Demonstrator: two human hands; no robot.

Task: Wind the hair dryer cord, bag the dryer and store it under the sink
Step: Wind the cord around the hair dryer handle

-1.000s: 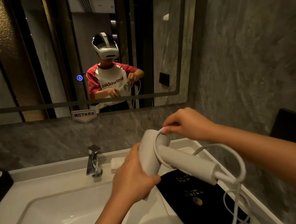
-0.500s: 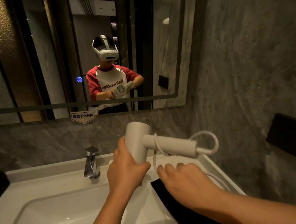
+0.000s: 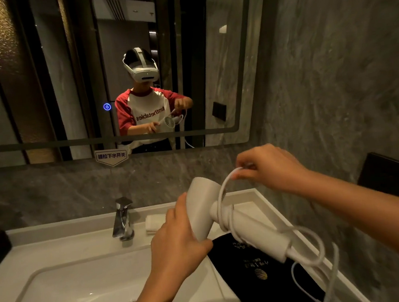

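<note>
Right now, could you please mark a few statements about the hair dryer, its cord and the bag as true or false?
1. The left hand grips the hair dryer by its head. True.
2. The right hand is empty. False: it pinches a loop of the cord.
3. The dryer is inside the black bag. False: the bag lies flat on the counter beneath it.
4. Some cord is wrapped around the handle. True.

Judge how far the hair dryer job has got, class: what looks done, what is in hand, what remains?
Done: a few cord turns circle the dryer handle. In hand: left hand grips the dryer, right hand lifts another loop. Left: slack cord hangs loose; the black bag lies empty-looking on the counter; storing remains.
</note>
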